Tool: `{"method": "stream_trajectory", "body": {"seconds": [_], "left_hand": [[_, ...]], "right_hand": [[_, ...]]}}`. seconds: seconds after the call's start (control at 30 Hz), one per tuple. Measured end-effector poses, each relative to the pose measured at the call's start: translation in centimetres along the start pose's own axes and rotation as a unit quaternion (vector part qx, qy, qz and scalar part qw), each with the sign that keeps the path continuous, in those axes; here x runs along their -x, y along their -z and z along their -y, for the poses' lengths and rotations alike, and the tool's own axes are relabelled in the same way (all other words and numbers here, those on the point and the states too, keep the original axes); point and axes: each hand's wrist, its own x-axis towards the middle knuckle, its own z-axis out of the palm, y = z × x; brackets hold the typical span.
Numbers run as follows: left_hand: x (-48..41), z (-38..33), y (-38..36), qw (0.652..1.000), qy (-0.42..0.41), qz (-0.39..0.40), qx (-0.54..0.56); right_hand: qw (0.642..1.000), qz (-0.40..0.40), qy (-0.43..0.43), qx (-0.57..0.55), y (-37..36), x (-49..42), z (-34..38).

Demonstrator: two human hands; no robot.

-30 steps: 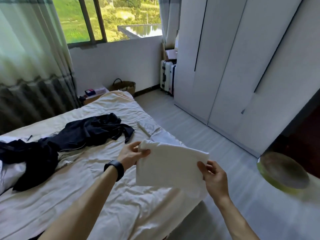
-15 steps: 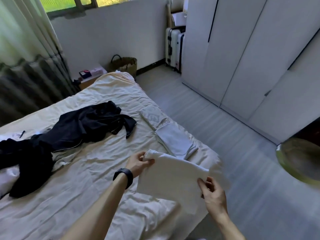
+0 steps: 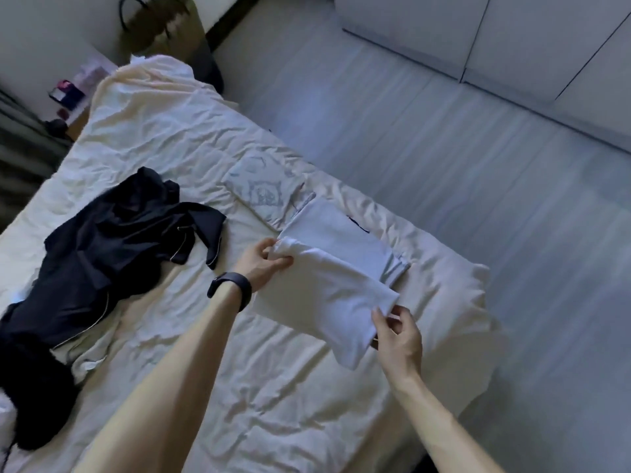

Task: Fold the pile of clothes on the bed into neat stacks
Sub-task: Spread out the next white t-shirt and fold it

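Observation:
I hold a folded white garment (image 3: 327, 298) above the cream bed (image 3: 177, 138). My left hand (image 3: 263, 264) pinches its far left corner. My right hand (image 3: 397, 331) pinches its near right corner. Just beyond it a folded pale garment (image 3: 338, 237) lies flat near the bed's right edge. A folded patterned white piece (image 3: 264, 192) sits beside that one, further back. A heap of unfolded dark clothes (image 3: 112, 247) with thin light piping spreads over the left half of the bed.
A woven basket (image 3: 160, 25) stands on the floor past the bed's far corner. A bedside table (image 3: 73, 97) with small items is at the upper left. White wardrobe doors (image 3: 478, 35) line the right. Grey floor (image 3: 478, 199) runs along the bed's right side.
The view has tilted down toward the bed. Both hands have lowered the white garment and carried it forward, close over the folded pale garment.

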Motion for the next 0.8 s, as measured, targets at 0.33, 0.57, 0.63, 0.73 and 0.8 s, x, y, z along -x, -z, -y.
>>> {"method": "stream_trajectory", "body": {"seconds": [0.33, 0.57, 0.63, 0.73, 0.8], "left_hand": [[-19.5, -3.0, -5.2, 0.989, -0.04, 0.031, -0.142], [-20.6, -1.2, -6.5, 0.982, -0.059, -0.024, -0.177], [-19.8, -0.7, -6.0, 0.981, -0.046, -0.021, -0.186], [-18.7, 0.2, -4.8, 0.983, 0.01, 0.016, -0.183], [-18.1, 0.6, -4.0, 0.986, 0.027, 0.02, -0.164]], "right_hand": [[0.995, -0.051, -0.038, -0.077, -4.9, -13.4, -2.5], [0.997, -0.033, -0.06, 0.025, -4.8, -13.4, -2.6], [0.995, -0.004, -0.092, 0.034, -5.0, -12.6, -2.5], [0.992, 0.026, -0.112, 0.057, -5.2, -11.8, -2.8], [0.992, 0.017, -0.106, 0.068, -5.3, -11.5, -2.8]]}}
